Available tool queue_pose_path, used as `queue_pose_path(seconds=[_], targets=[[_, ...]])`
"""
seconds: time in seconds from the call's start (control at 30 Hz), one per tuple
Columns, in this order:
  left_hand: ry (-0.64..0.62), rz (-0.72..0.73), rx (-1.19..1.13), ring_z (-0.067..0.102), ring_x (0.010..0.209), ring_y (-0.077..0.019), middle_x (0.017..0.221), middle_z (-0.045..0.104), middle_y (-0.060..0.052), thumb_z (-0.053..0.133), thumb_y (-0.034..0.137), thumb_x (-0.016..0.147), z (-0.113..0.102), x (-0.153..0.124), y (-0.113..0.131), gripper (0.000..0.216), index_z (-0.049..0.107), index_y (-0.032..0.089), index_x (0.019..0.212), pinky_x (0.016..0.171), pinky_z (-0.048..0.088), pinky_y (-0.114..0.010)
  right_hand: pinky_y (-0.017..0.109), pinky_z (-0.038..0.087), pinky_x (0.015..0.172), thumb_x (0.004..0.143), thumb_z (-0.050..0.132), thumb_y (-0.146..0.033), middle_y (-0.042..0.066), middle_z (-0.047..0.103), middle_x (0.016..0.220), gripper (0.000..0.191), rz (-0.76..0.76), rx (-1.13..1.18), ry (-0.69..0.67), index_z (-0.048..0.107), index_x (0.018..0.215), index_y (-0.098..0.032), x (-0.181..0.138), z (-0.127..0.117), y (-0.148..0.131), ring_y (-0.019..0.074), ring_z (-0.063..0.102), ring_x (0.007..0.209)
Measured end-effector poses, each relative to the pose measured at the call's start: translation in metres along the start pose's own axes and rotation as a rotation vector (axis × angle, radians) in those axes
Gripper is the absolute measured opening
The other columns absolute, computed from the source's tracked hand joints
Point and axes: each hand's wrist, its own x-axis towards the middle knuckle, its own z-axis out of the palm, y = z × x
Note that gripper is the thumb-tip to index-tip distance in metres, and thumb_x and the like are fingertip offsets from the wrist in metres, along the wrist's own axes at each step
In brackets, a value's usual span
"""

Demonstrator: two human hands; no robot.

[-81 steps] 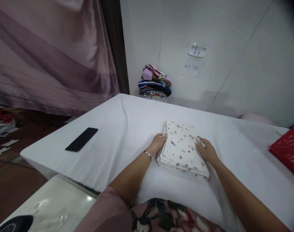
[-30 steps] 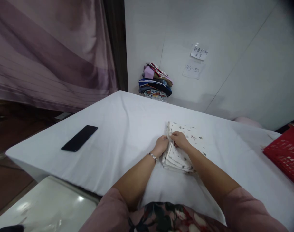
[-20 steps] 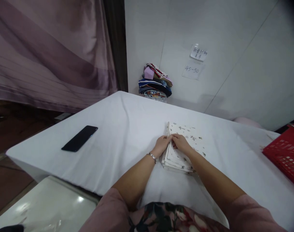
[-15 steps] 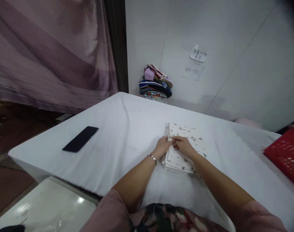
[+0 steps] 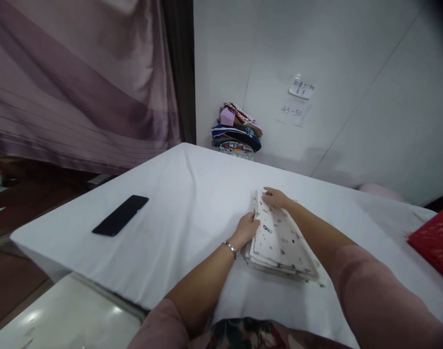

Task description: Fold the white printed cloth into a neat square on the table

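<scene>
A folded white cloth point(image 5: 279, 240) with a small dark print lies in several layers on the table in front of me. My left hand point(image 5: 247, 227) is closed on its left edge, thumb on top, a silver bracelet at the wrist. At the far edge, my right hand point(image 5: 275, 198) grips the upper layer near the far left corner. That layer bulges slightly and slopes down to the right under my right forearm. The right-hand fingertips are partly hidden by the hand and cloth.
A white-covered table point(image 5: 163, 213) bears a black phone point(image 5: 121, 215) on the left. A red plastic basket point(image 5: 434, 240) is at the right edge. Beyond the far edge, piled folded clothes point(image 5: 236, 131) stand by the wall. A pale glossy surface point(image 5: 79, 310) is at lower left.
My right hand has moved from beside the left hand to the cloth's far edge. The upper layer now bulges, and its near right part reaches further right. My left hand still holds the left edge.
</scene>
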Motion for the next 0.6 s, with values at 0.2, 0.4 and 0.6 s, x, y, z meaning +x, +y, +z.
queue_pose_path(seconds=[0.2, 0.4, 0.6], targets=[[-0.014, -0.026, -0.029, 0.062, 0.085, -0.0184, 0.095, 0.068, -0.005, 0.047, 0.019, 0.074, -0.002, 0.001, 0.001, 0.032, 0.061, 0.015, 0.103, 0.073, 0.047, -0.027, 0.032, 0.041, 0.093, 0.07, 0.063, -0.041, 0.01, 0.058, 0.122, 0.063, -0.035, -0.017, -0.07, 0.051, 0.127, -0.016, 0.02, 0.003, 0.013, 0.0251, 0.054, 0.109], [-0.057, -0.027, -0.25, 0.062, 0.085, -0.0174, 0.098, 0.068, -0.005, 0.048, 0.019, 0.075, 0.005, -0.006, 0.014, 0.034, 0.059, 0.014, 0.107, 0.072, 0.048, -0.026, 0.03, 0.046, 0.079, 0.07, 0.06, -0.044, 0.009, 0.066, 0.103, 0.048, -0.038, 0.03, -0.085, 0.064, 0.107, -0.014, 0.016, -0.014, 0.016, 0.0249, 0.061, 0.093], [-0.024, -0.169, -0.126, 0.062, 0.086, -0.0196, 0.096, 0.068, -0.008, 0.051, 0.021, 0.074, 0.006, -0.003, 0.018, 0.031, 0.062, 0.011, 0.102, 0.071, 0.047, -0.025, 0.028, 0.046, 0.069, 0.062, 0.066, -0.043, 0.01, 0.068, 0.096, 0.044, 0.028, -0.017, -0.082, 0.068, 0.093, -0.013, 0.02, -0.032, 0.018, 0.0249, 0.061, 0.084]])
